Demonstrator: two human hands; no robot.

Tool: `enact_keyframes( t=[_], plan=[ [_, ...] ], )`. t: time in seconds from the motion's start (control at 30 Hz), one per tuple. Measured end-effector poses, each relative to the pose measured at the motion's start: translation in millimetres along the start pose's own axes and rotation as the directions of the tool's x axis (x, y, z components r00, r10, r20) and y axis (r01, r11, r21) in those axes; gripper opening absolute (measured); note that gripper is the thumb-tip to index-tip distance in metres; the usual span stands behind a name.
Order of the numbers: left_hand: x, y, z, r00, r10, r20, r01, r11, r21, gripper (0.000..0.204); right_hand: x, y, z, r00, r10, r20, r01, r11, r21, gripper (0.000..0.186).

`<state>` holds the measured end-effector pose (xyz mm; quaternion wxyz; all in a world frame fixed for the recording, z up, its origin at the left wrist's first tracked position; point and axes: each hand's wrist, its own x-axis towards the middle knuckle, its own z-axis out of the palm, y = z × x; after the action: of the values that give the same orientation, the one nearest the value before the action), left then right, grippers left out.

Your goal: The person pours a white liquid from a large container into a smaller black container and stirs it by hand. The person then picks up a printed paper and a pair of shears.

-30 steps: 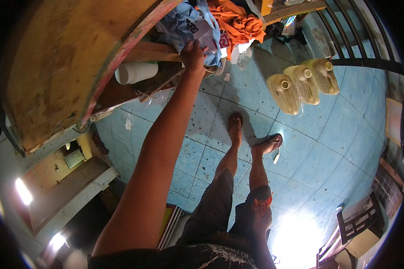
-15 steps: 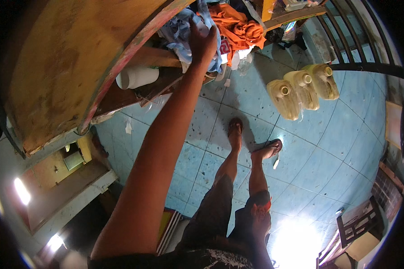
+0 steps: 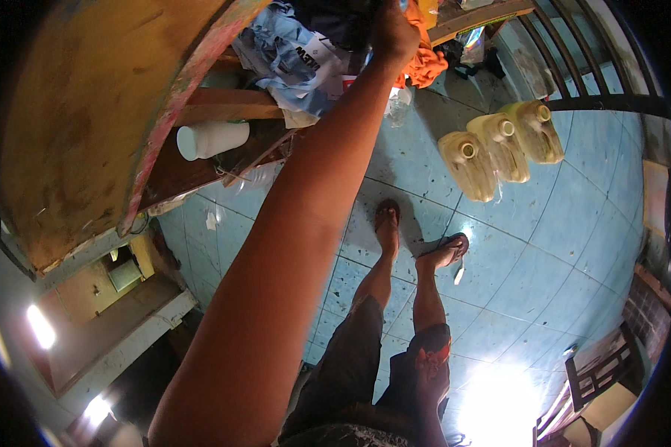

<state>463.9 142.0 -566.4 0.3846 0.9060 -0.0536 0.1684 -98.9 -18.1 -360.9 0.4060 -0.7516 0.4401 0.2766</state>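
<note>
My left arm stretches up across the view to a pile of clothes on a wooden shelf. My left hand [image 3: 395, 36] is at the top edge, between a dark cloth [image 3: 334, 21] and an orange cloth [image 3: 423, 65]. Its fingers are cut off or hidden, so their grip does not show. A light blue garment [image 3: 279, 48] with white patches and dark lettering lies left of the hand, draping over the shelf's front. Down beside my right thigh hangs my right hand [image 3: 432, 363], close to a reddish patch on the dark shorts. Its fingers cannot be made out.
Several things surround me: a white plastic container [image 3: 212, 141] lying under the shelf, three yellowish jerrycans [image 3: 467, 167] on the blue tiled floor [image 3: 529, 246], and a large curved wooden panel [image 3: 89, 112] at left. Dark railings [image 3: 604, 104] stand at far right, above a dark wooden rack [image 3: 604, 369].
My left hand has moved right and farther up, from the blue garment toward the orange cloth. More of the dark cloth and the blue garment's lettering now show. The right hand stays low.
</note>
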Motion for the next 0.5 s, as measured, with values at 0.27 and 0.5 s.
enact_keyframes(
  t=[0.27, 0.5],
  plan=[
    [23, -64, -44, 0.955, 0.209, -0.212, -0.089, 0.879, 0.469, 0.111, 8, 48, -7, 0.995, -0.101, 0.005, 0.101, 0.986, -0.132, 0.034],
    [30, -85, -54, 0.998, 0.043, -0.041, -0.032, 0.971, 0.236, 0.044, 21, 129, 10, 0.996, -0.089, 0.025, 0.075, 0.934, 0.349, 0.032]
  ],
)
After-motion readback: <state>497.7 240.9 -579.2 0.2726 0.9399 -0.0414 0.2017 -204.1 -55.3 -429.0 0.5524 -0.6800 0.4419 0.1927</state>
